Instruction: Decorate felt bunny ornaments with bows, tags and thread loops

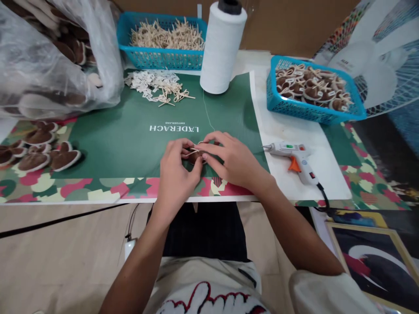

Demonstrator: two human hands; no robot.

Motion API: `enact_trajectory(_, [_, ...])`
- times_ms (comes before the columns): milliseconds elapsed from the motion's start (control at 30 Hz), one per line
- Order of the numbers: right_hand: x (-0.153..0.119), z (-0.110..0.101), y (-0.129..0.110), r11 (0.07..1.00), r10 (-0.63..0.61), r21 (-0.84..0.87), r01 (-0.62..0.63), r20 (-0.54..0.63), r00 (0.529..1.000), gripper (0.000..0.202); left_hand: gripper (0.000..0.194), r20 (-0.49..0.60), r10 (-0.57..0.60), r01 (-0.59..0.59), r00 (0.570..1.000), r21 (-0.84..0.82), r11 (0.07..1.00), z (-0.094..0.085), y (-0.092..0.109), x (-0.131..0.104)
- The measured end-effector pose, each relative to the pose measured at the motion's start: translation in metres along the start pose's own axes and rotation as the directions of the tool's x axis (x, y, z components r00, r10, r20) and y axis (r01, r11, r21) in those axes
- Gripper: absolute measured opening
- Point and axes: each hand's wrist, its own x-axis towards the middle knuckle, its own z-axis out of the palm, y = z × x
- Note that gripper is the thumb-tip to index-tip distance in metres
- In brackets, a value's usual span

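Note:
Near the front edge of the green sheet, a small brown fuzzy shoe [193, 158] with a cream cord bow [194, 151] lies between my hands, mostly covered by fingers. My left hand [178, 168] grips it from the left, thumb and fingers curled around its side. From the right, my right hand [231, 157] pinches at the bow and the shoe's top. A thin white thread [207, 111] runs from the thread cone [223, 48] down towards my fingers; where it ends is hidden.
A glue gun [291, 155] lies right, its cord over the edge. Blue baskets hold cord bows [160, 56] and finished shoes [304, 111]. Loose white tags [150, 82], brown shoes [65, 158], a plastic bag [108, 65] and a fan [369, 56] surround the work.

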Motion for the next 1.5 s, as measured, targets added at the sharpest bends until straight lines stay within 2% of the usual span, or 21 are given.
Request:
enact_trajectory(200, [0.002,-0.001,0.001,0.996,-0.015,-0.09,0.018,0.031,0.999,0.034,0.018,-0.005,0.077,-0.077,0.997,0.011,0.997,0.0,0.001,-0.003])
enact_trajectory(367, [0.001,0.001,0.007,0.999,0.02,0.027,-0.019,-0.042,0.999,0.034,0.015,-0.019,0.11,-0.11,0.994,0.02,0.994,0.001,0.001,-0.003])
enact_trajectory(600, [0.0,0.002,0.011,0.999,0.013,0.051,-0.011,-0.031,0.999,0.031,0.014,-0.017,0.121,-0.121,0.992,0.043,0.992,0.002,0.002,-0.003])
enact_trajectory(733, [0.0,0.002,0.011,0.99,0.04,0.139,-0.032,-0.056,0.998,0.032,0.014,-0.028,0.123,-0.121,0.992,0.049,0.991,0.003,0.001,-0.003])
enact_trajectory(867, [-0.006,-0.002,0.009,0.957,0.127,0.272,-0.096,-0.097,0.987,0.039,0.022,-0.022,0.071,-0.071,0.997,0.025,0.997,0.001,0.0,-0.004])
enact_trajectory(1033, [-0.003,-0.008,0.008,0.969,0.018,0.246,-0.036,0.071,0.997,0.07,0.031,0.021,-0.015,0.016,1.0,-0.039,0.999,-0.003,0.001,-0.002])
enact_trajectory(1167, [0.009,-0.002,0.006,0.985,-0.045,0.169,0.027,0.107,0.993,0.068,0.026,0.05,-0.079,0.084,0.996,-0.114,0.99,-0.006,-0.004,-0.001])
enact_trajectory(1267, [0.014,0.0,0.003,0.992,-0.049,0.121,0.036,0.11,0.993,0.066,0.028,0.046,-0.135,0.142,0.99,-0.234,0.962,-0.008,-0.013,0.0])
enact_trajectory(1367, [0.014,-0.015,0.002,0.998,-0.036,0.052,0.031,0.099,0.994,0.068,0.028,-0.001,-0.197,0.181,0.98,-0.383,0.906,-0.014,-0.019,0.0])
enact_trajectory(1433, [0.012,-0.039,0.01,0.998,-0.037,0.044,0.035,0.049,0.998,0.07,0.025,-0.008,-0.238,0.208,0.971,-0.457,0.865,-0.019,-0.02,0.0])
enact_trajectory(1500, [0.006,-0.071,0.028,0.998,-0.022,0.051,0.024,-0.04,0.999,0.07,0.025,0.005,-0.273,0.241,0.962,-0.486,0.84,-0.025,-0.02,0.0])
